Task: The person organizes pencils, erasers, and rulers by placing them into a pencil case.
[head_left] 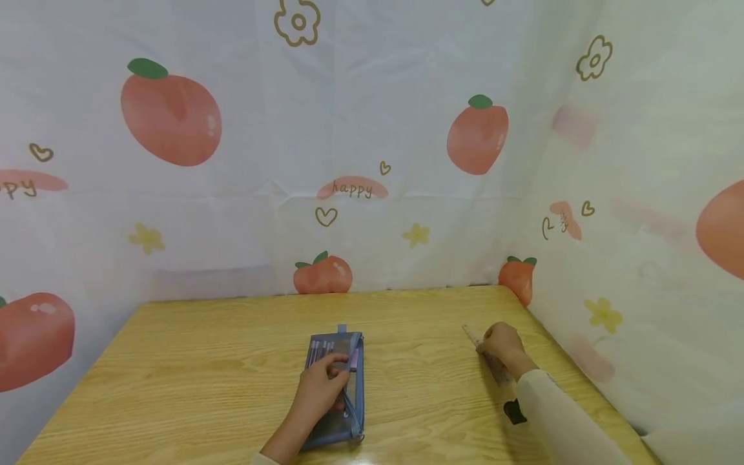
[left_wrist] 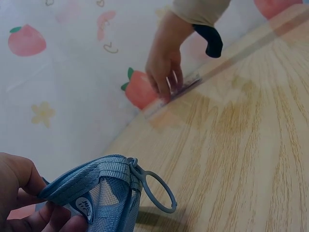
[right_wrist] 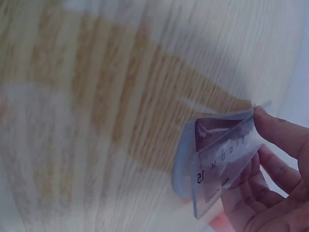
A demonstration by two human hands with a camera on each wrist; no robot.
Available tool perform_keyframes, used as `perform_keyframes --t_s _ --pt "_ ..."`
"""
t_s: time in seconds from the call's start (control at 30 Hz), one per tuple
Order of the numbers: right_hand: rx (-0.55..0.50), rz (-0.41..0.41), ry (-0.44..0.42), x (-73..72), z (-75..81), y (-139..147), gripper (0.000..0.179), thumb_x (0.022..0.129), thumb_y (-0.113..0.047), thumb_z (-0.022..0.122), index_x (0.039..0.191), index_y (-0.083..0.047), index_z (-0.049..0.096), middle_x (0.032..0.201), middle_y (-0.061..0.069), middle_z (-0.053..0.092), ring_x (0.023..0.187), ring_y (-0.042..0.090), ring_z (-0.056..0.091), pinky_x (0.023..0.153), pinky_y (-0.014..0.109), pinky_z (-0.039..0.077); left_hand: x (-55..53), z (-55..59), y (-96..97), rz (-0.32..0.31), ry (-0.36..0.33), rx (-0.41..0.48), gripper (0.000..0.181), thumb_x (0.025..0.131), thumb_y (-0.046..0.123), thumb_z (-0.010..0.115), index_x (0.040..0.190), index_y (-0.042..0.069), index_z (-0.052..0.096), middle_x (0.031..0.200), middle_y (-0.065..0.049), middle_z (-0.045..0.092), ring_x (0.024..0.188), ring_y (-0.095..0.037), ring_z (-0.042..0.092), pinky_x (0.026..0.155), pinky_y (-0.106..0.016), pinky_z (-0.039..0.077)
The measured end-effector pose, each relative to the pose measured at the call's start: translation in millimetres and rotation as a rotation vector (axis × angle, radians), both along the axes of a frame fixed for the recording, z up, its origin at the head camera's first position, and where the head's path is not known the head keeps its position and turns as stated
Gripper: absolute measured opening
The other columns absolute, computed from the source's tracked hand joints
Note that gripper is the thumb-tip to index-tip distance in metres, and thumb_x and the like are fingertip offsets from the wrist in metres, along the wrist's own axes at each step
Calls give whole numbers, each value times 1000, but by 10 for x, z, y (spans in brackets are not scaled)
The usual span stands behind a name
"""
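A blue mesh zipper pencil case lies on the wooden table, several pens and a small purple item showing inside. My left hand pinches the zippered edge of its opening. In the left wrist view, the case's corner is lifted between thumb and fingers, with a zipper pull ring hanging from it. Over the table's right side, my right hand grips a clear ruler with black numbers up to 15. Against the ruler sits another clear piece with purple and pale blue parts.
The table meets a white curtain printed with peaches at the back, and more curtain hangs along the right edge. A black strap end dangles at my right wrist.
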State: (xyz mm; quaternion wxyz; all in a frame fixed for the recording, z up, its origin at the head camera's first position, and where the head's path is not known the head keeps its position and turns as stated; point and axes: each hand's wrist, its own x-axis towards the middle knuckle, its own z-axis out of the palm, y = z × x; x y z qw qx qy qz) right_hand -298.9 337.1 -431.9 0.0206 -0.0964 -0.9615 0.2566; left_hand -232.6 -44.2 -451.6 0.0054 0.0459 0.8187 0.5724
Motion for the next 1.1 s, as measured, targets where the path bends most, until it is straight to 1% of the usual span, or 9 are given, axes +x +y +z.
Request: perform_keyframes --t_s 0.1,0.2,0.37,0.47,0.6,0.7,0.83,1.0,1.1 --pt "-4 -4 20 -3 -22 16 29 78 -8 77 97 11 68 100 26 67 80 31 63 63 40 57 4 7 -2 1 0 1 40 83 9 61 122 1 64 85 -5 61 52 -11 55 45 -31 57" --pt "3 -4 48 -13 -44 26 27 79 -8 74 98 10 69 101 26 67 84 33 64 67 42 57 5 17 -3 3 0 0 40 83 10 61 122 1 64 85 -5 62 53 -11 56 45 -31 57" --pt "-12 22 92 -17 -52 -25 20 82 -6 66 95 8 69 92 20 69 74 26 64 63 38 56 2 18 -6 6 -8 -8 40 84 11 62 122 1 64 86 -5 62 53 -11 55 45 -30 57" --pt "-68 39 106 -3 -35 -106 18 83 -4 64 94 10 68 84 18 70 66 22 65 59 34 56 0 12 -5 4 -9 -9 40 84 11 61 123 1 64 86 -5 62 53 -11 55 45 -31 57" --pt "-231 34 66 33 -7 -246 22 85 -4 59 99 12 66 81 18 70 59 19 66 54 31 56 -1 5 -1 0 -1 -10 41 83 10 60 123 1 64 85 -5 62 52 -11 56 45 -31 57" --pt "-370 19 16 57 -1 -355 27 89 -7 57 108 12 64 86 18 69 61 17 66 55 31 56 -1 2 -4 -2 3 -9 41 83 10 60 123 1 64 84 -5 63 50 -11 56 45 -30 57" --pt "-530 30 -40 86 -12 -494 31 92 -8 57 116 12 62 95 20 68 67 17 66 60 31 58 0 7 -7 -3 4 -8 41 83 10 60 123 1 64 86 -5 64 50 -11 56 45 -30 57" --pt "-635 77 -95 142 -29 -689 35 92 -8 57 122 11 61 104 20 66 74 16 65 64 31 57 2 17 -9 -7 3 -5 41 84 10 60 124 0 63 86 -6 64 50 -11 57 45 -31 57" --pt "-706 141 -128 179 -39 -809 39 94 -9 56 126 13 56 108 23 65 74 15 65 68 33 60 4 18 -7 -6 2 -2 41 83 10 60 123 1 64 86 -6 64 49 -11 57 45 -31 57"
